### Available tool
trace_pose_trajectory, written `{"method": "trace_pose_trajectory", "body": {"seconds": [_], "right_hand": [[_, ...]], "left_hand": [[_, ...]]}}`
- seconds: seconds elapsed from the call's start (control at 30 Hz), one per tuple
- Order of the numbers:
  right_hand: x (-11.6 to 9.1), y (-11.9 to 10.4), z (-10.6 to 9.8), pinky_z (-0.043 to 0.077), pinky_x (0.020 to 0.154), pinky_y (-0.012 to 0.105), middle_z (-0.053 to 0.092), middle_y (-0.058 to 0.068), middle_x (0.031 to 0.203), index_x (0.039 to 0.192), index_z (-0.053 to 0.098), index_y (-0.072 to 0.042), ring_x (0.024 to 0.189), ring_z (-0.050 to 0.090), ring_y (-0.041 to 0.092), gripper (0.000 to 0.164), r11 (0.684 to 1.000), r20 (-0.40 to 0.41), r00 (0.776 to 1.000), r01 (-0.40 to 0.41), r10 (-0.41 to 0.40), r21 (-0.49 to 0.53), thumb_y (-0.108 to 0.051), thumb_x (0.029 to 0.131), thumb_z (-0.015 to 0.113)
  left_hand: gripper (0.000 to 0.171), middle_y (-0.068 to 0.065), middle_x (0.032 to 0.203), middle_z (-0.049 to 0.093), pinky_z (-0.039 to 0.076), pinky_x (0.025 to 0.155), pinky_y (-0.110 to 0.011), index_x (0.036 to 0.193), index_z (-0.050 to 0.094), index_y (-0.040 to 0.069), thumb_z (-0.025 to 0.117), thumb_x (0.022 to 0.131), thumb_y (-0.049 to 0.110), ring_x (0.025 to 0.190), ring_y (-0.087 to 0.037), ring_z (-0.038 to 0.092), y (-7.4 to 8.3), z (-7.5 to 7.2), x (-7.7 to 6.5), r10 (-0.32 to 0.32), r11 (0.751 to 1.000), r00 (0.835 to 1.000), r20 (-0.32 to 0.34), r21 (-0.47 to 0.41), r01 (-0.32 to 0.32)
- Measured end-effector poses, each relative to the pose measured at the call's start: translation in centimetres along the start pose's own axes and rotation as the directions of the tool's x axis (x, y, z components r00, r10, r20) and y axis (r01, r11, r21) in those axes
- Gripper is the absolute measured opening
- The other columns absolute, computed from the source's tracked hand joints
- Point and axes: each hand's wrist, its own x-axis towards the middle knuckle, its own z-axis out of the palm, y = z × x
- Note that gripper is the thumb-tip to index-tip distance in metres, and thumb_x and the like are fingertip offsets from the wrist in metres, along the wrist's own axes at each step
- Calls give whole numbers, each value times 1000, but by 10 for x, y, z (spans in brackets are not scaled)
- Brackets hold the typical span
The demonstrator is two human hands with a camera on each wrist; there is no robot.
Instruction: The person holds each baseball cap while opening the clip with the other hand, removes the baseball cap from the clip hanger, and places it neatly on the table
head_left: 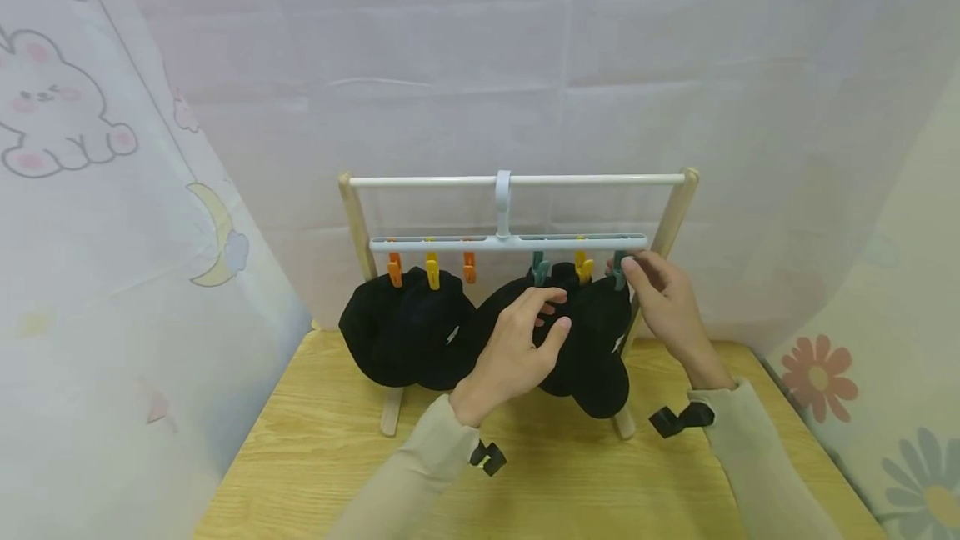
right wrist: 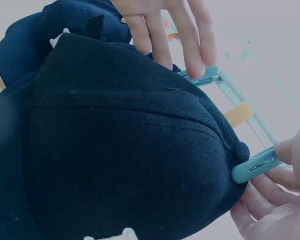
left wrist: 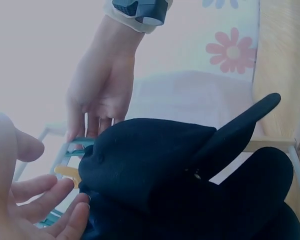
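Two black caps hang by clothespins from a pale blue clip hanger (head_left: 450,246); the left cap (head_left: 405,323) is under orange and yellow pins. At the right cap (right wrist: 125,135), my right hand (head_left: 667,298) pinches the outermost green clothespin (right wrist: 257,166) between thumb and fingers; the pin's tip lies on the cap's crown. My left hand (head_left: 517,348) hovers in front of the right cap with fingers loosely bent and nothing in them. In the left wrist view a yellow clothespin (left wrist: 67,172) sits near its fingertips. Another green clothespin (head_left: 540,269) is farther left.
The hanger hooks over the white bar (head_left: 420,182) of a small wooden-legged rack (head_left: 671,211). It stands on a wood-grain table (head_left: 300,457) before a pale cloth backdrop. An orange clothespin (head_left: 469,267) hangs between the caps.
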Motion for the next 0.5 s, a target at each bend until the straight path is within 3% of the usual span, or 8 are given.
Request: {"method": "trace_pose_trajectory", "body": {"seconds": [0.27, 0.5], "right_hand": [[0, -1, 2, 52, 98, 14, 73, -14, 113, 129, 63, 11, 111, 73, 14, 36, 1000, 1, 1000, 8, -8, 8, -20, 115, 51], [-3, -3, -2, 50, 101, 13, 73, -15, 112, 129, 64, 10, 113, 70, 12, 38, 1000, -1, 1000, -6, 6, 0, -23, 115, 50]], "left_hand": [[43, -7, 147, 62, 56, 101, -29, 148, 56, 6, 59, 110, 25, 120, -24, 64, 5, 5, 4, -30, 998, 1000, 4, 56, 30], [44, -5, 147, 62, 56, 99, -27, 149, 56, 8, 61, 109, 26, 120, -21, 64, 7, 10, 8, -77, 992, 997, 13, 97, 76]]}}
